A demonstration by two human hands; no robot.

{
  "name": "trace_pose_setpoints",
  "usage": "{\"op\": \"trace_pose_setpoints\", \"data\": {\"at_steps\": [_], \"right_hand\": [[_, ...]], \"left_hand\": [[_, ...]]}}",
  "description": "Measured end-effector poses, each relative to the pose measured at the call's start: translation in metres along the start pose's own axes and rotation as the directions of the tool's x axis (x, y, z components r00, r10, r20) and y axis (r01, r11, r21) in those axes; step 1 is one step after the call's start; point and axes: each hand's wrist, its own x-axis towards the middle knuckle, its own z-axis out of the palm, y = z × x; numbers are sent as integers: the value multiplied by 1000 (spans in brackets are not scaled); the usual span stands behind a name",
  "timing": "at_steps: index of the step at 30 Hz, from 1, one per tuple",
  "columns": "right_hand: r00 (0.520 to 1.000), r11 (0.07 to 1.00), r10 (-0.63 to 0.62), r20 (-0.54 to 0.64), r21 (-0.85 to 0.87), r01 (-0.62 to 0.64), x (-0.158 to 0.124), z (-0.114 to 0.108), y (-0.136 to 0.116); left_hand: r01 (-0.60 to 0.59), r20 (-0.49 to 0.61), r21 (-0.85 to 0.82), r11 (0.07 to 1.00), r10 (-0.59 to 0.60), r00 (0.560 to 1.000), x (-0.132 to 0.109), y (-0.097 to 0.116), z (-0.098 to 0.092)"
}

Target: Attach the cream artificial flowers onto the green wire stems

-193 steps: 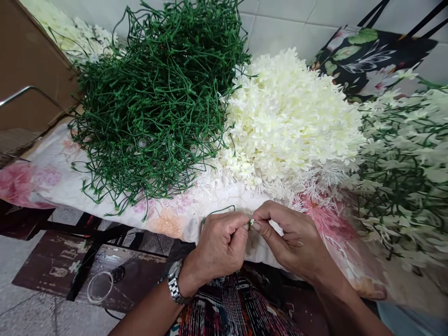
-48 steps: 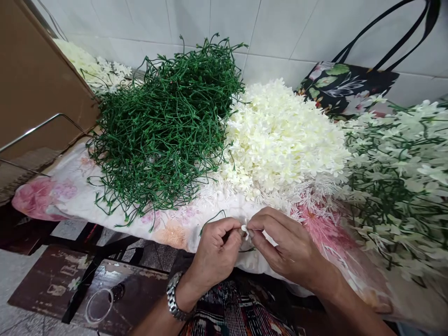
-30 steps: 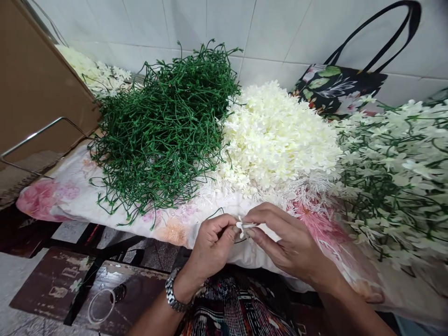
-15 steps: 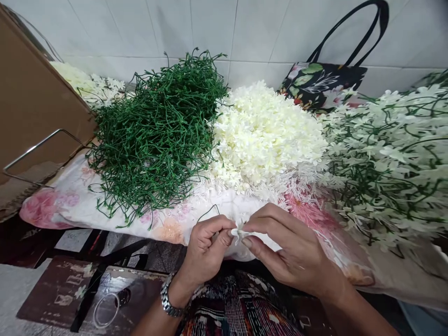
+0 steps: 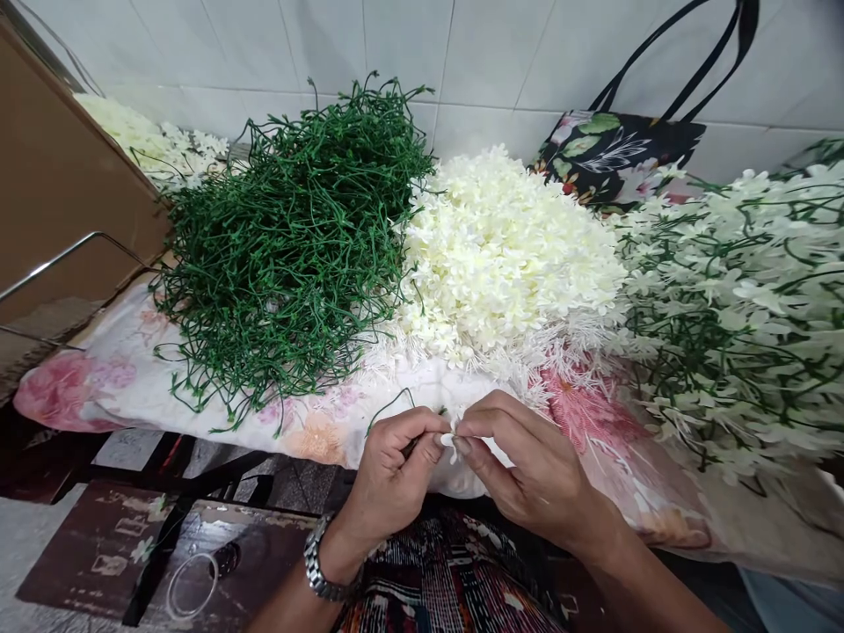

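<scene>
Low over the front of the floral cloth (image 5: 389, 387), my two hands meet at their fingertips. My left hand (image 5: 399, 462) pinches a thin green artificial stem (image 5: 394, 402), which loops up behind the fingers. Between thumb and forefinger, my right hand (image 5: 537, 475) grips a small white artificial flower (image 5: 449, 442) where it meets the stem's tip. The fingers cover much of the joint between them. Just beyond lie a heap of green stems (image 5: 296, 237) and a mound of cream flower heads (image 5: 507, 246).
White feathery sprigs (image 5: 586, 343) fringe the cream mound. White flowers on green stems (image 5: 745, 299) are piled at right. A black floral bag (image 5: 620, 154) leans on the tiled wall (image 5: 494, 53). A cardboard box (image 5: 72, 149) stands left, and a clear ring (image 5: 191, 585) lies at lower left.
My right fingertips have closed in on the flower, nearer my left fingers. A green tip now shows above the pinch. The view has shifted slightly.
</scene>
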Motion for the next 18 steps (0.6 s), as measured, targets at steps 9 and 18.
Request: {"op": "trace_pose_setpoints", "data": {"at_steps": [9,18], "right_hand": [[956,951,294,19,93,-295,-12,-9,4],[981,979,189,52,73,-192,-12,4,-5]], "left_hand": [[117,-106,-528,841,-202,974,-4,9,1],[141,-61,-562,815,-211,976,-17,5,4]]}}
